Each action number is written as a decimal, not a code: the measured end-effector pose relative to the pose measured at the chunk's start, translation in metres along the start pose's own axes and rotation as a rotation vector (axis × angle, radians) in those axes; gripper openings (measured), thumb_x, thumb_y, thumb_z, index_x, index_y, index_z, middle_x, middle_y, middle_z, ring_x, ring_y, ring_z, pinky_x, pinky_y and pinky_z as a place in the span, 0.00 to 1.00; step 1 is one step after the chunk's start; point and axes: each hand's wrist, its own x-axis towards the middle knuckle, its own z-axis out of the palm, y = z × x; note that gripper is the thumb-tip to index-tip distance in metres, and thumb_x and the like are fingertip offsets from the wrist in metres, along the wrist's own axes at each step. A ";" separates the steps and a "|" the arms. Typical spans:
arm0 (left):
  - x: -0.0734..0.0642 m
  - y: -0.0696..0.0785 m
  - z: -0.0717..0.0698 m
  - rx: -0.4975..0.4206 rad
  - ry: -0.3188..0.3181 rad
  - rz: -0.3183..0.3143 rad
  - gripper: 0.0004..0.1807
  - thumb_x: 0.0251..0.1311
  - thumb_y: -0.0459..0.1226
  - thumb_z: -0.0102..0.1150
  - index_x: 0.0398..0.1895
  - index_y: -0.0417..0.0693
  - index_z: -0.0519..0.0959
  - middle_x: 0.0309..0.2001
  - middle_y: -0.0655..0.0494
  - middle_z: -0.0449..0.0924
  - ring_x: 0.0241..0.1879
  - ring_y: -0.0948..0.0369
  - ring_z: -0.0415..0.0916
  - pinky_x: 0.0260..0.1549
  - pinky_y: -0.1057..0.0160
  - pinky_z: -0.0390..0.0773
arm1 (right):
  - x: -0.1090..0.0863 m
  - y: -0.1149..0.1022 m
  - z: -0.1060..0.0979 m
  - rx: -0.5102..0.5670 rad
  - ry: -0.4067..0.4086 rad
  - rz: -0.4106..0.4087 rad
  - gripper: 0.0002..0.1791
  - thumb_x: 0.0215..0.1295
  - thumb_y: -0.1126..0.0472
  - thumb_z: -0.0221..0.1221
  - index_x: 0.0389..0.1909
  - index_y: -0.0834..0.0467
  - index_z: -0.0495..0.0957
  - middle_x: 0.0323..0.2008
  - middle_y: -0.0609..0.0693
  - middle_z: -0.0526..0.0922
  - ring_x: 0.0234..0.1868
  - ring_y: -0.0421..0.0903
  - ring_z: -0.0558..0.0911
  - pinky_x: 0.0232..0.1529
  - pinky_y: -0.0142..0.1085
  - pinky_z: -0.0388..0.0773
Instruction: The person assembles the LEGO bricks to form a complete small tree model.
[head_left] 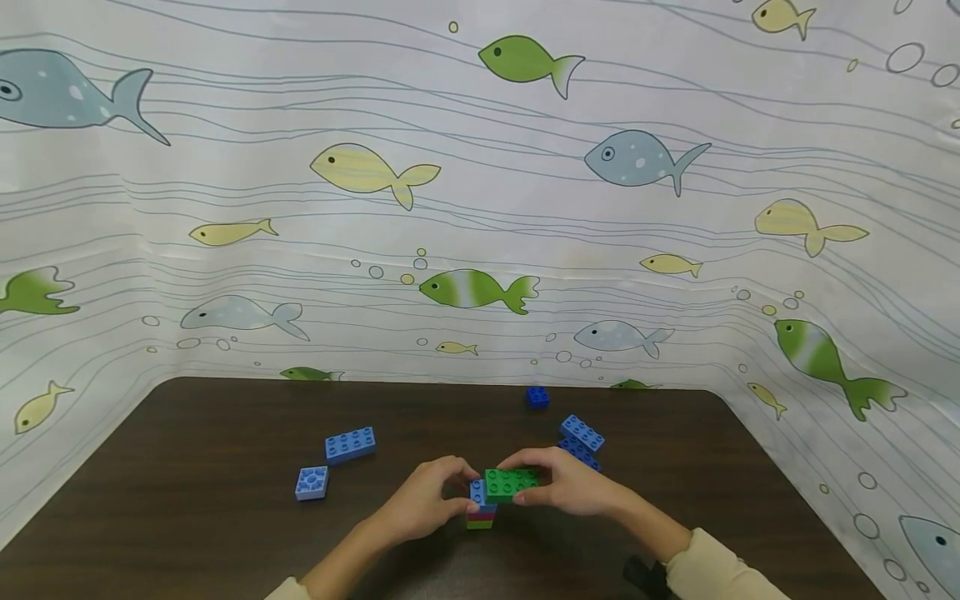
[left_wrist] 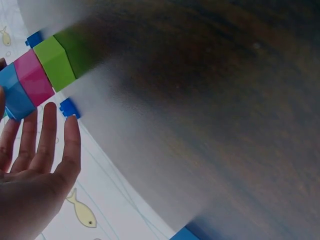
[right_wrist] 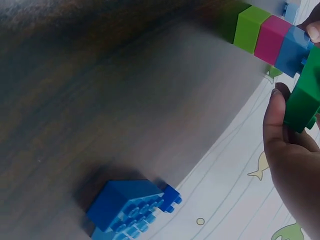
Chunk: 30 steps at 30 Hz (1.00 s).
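Observation:
A small stack stands on the dark table, with a lime green brick (right_wrist: 251,30) at the bottom, a magenta brick (right_wrist: 272,40) in the middle and a blue brick (right_wrist: 293,52) on top. The left hand (head_left: 423,500) pinches the blue brick between thumb and index finger; its other fingers extend in the left wrist view. From the right, the right hand (head_left: 573,483) grips a green studded brick (head_left: 512,484) by its sides. That brick is over the blue brick's right part, tilted in the right wrist view, with blue studs showing beside it.
On the left of the table (head_left: 187,483) lie a long blue brick (head_left: 350,446) and a square light-blue brick (head_left: 312,483). Two blue bricks (head_left: 582,433) lie together behind the right hand, and a small dark-blue brick (head_left: 537,397) is near the back edge. A fish-patterned sheet (head_left: 480,208) surrounds the table.

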 end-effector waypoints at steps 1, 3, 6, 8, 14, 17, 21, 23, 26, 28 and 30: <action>0.000 0.001 0.000 -0.004 0.000 0.000 0.12 0.53 0.33 0.63 0.40 0.41 0.76 0.40 0.53 0.76 0.40 0.53 0.76 0.41 0.53 0.75 | 0.000 -0.001 0.000 -0.008 0.000 0.003 0.18 0.60 0.62 0.59 0.52 0.60 0.74 0.45 0.51 0.78 0.38 0.39 0.75 0.39 0.33 0.74; 0.000 0.002 0.000 -0.012 -0.002 0.001 0.12 0.53 0.34 0.63 0.40 0.40 0.76 0.40 0.52 0.76 0.40 0.52 0.76 0.41 0.52 0.75 | 0.001 -0.002 -0.001 -0.018 -0.001 0.014 0.18 0.60 0.63 0.59 0.51 0.60 0.74 0.45 0.50 0.78 0.38 0.39 0.75 0.39 0.33 0.74; 0.000 0.003 0.000 -0.023 -0.004 0.001 0.12 0.53 0.34 0.63 0.40 0.40 0.75 0.40 0.51 0.76 0.41 0.51 0.76 0.41 0.51 0.74 | 0.002 -0.003 -0.001 -0.017 -0.002 0.030 0.18 0.59 0.63 0.60 0.51 0.60 0.75 0.45 0.50 0.78 0.38 0.39 0.75 0.39 0.32 0.74; 0.000 0.003 0.000 -0.025 -0.007 0.000 0.12 0.53 0.34 0.63 0.40 0.40 0.75 0.40 0.51 0.76 0.41 0.51 0.76 0.41 0.51 0.74 | 0.002 -0.003 -0.002 -0.008 -0.002 0.041 0.17 0.58 0.64 0.60 0.50 0.60 0.75 0.44 0.50 0.78 0.38 0.40 0.75 0.39 0.32 0.74; 0.000 0.004 0.000 -0.026 -0.008 -0.004 0.13 0.53 0.35 0.63 0.40 0.40 0.75 0.40 0.52 0.76 0.40 0.51 0.76 0.41 0.51 0.74 | 0.003 -0.003 -0.002 0.008 0.006 0.045 0.17 0.56 0.66 0.61 0.48 0.61 0.76 0.42 0.50 0.78 0.35 0.39 0.75 0.37 0.32 0.74; 0.000 0.004 0.000 -0.022 -0.003 0.000 0.13 0.53 0.35 0.63 0.40 0.40 0.75 0.40 0.52 0.76 0.40 0.51 0.76 0.41 0.51 0.74 | 0.004 -0.003 -0.001 -0.006 0.020 0.044 0.17 0.55 0.66 0.62 0.47 0.61 0.77 0.40 0.49 0.79 0.33 0.39 0.74 0.35 0.31 0.74; -0.001 0.005 0.000 -0.011 0.002 0.003 0.13 0.53 0.35 0.64 0.40 0.40 0.75 0.39 0.52 0.76 0.40 0.51 0.76 0.40 0.51 0.74 | 0.005 -0.002 0.000 -0.019 0.026 0.049 0.17 0.54 0.67 0.63 0.46 0.61 0.78 0.39 0.48 0.79 0.33 0.39 0.74 0.35 0.31 0.74; -0.001 0.005 0.000 -0.008 0.004 0.004 0.13 0.52 0.35 0.64 0.40 0.40 0.75 0.39 0.52 0.76 0.40 0.51 0.76 0.40 0.51 0.74 | 0.006 -0.002 -0.001 -0.019 0.021 0.052 0.16 0.54 0.67 0.62 0.46 0.61 0.78 0.39 0.48 0.79 0.33 0.39 0.74 0.35 0.31 0.73; -0.001 0.005 0.000 -0.010 0.004 0.003 0.13 0.52 0.34 0.64 0.40 0.40 0.75 0.39 0.52 0.76 0.40 0.51 0.76 0.40 0.51 0.74 | 0.006 0.000 -0.001 -0.012 0.008 0.055 0.17 0.55 0.68 0.62 0.47 0.62 0.77 0.40 0.48 0.79 0.33 0.38 0.74 0.35 0.31 0.74; -0.001 0.005 0.001 -0.013 0.004 0.002 0.13 0.52 0.34 0.64 0.40 0.39 0.75 0.39 0.52 0.76 0.40 0.51 0.76 0.40 0.51 0.74 | 0.007 0.000 -0.001 -0.006 0.000 0.056 0.17 0.55 0.68 0.62 0.47 0.63 0.77 0.40 0.49 0.79 0.33 0.38 0.74 0.35 0.31 0.74; -0.001 0.005 0.001 -0.014 0.006 0.004 0.13 0.52 0.34 0.64 0.40 0.39 0.75 0.39 0.52 0.76 0.40 0.51 0.76 0.40 0.51 0.74 | 0.007 -0.001 -0.002 0.000 -0.007 0.057 0.17 0.54 0.68 0.62 0.47 0.63 0.77 0.41 0.49 0.79 0.33 0.38 0.74 0.35 0.31 0.74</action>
